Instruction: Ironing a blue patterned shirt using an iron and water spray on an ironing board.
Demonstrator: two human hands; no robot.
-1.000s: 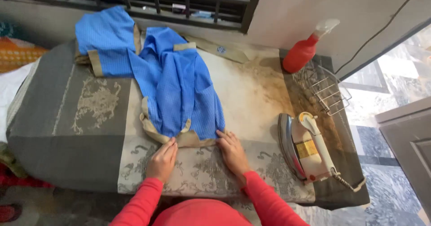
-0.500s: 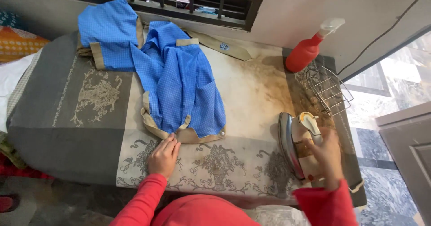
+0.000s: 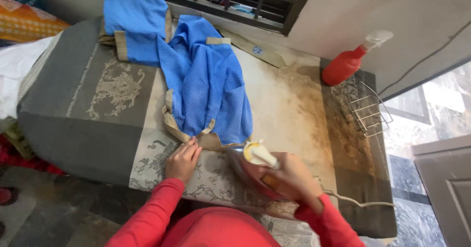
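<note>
While the blue garment lies spread on the padded table, the scene reads like this:

Left hand: the left hand (image 3: 182,160) lies flat on the patterned cover, fingers pressed together, their tips touching the tan hem of the blue garment (image 3: 208,87) and pinning it down.

Right hand: the right hand (image 3: 289,177) is wrapped around the handle of the iron (image 3: 255,166), fingers curled shut on it — the iron is blurred, its nose pointing toward the hem's near corner.

Garment: it is on the table (image 3: 73,104), bunched toward the window bars, its lower edge nearest the person.

Step in hand: I judge it as bringing the iron to the cloth — pressing not yet begun.

Next move calls for: setting the soleplate onto the hem beside, not over, the left fingertips, with the cord (image 3: 360,203) trailing free.

Nearby: a red spray bottle (image 3: 349,60) and a wire rack (image 3: 368,107) at the far right.
</note>
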